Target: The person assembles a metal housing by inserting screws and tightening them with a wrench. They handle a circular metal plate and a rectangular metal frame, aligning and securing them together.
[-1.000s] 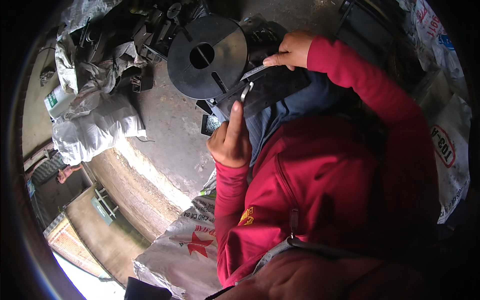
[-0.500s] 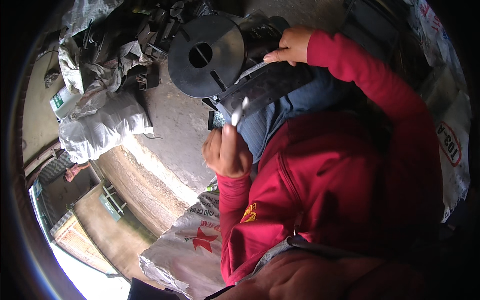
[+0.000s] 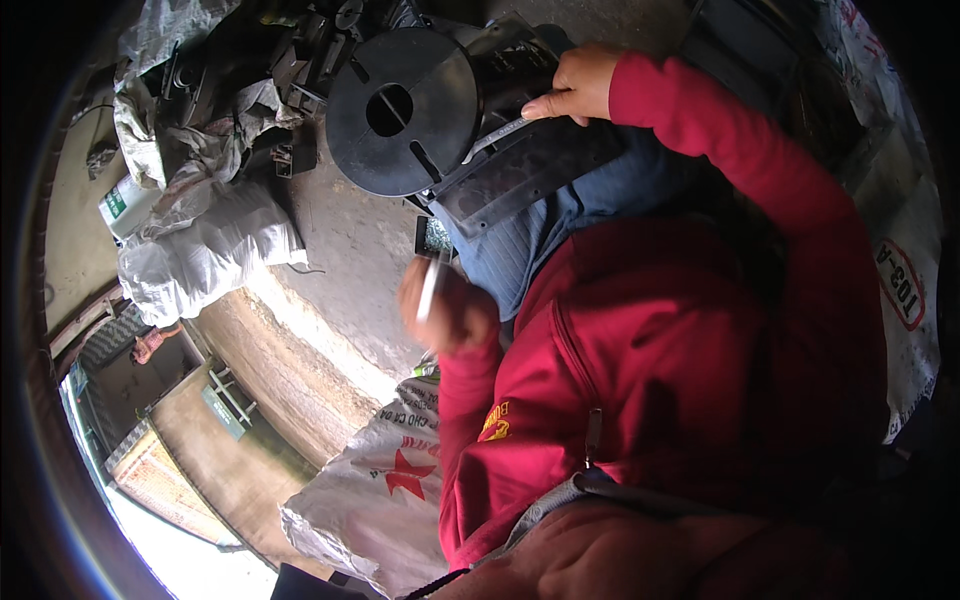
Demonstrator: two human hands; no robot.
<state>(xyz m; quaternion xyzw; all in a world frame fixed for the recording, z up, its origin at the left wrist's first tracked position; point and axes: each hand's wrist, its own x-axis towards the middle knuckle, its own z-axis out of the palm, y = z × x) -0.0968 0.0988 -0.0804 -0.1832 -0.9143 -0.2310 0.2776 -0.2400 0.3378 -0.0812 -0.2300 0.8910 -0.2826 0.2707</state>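
A black round metal plate [image 3: 440, 95] with a centre hole and slots faces up, on the end of a dark body. A flat rectangular black plate [image 3: 530, 170] extends from it, over my blue-trousered legs. My right hand [image 3: 578, 88] is closed on a metal spanner [image 3: 497, 138], whose far end reaches the joint between round plate and flat plate. Below the assembly, apart from it, my left hand [image 3: 455, 310] is closed around a shiny metal tool [image 3: 431, 287], blurred by motion; it looks like a second spanner.
A small dark tray [image 3: 435, 235] of little metal pieces sits on the floor beside my knee. Behind it on the left lie a white sack [image 3: 210, 250], a white-and-green container [image 3: 128, 205] and dark metal parts [image 3: 290, 155]. A printed sack [image 3: 370, 490] stands near my left arm.
My left hand has drawn slightly down and left, and its tool has swung round with it. The round plate and right hand have shifted a little left.
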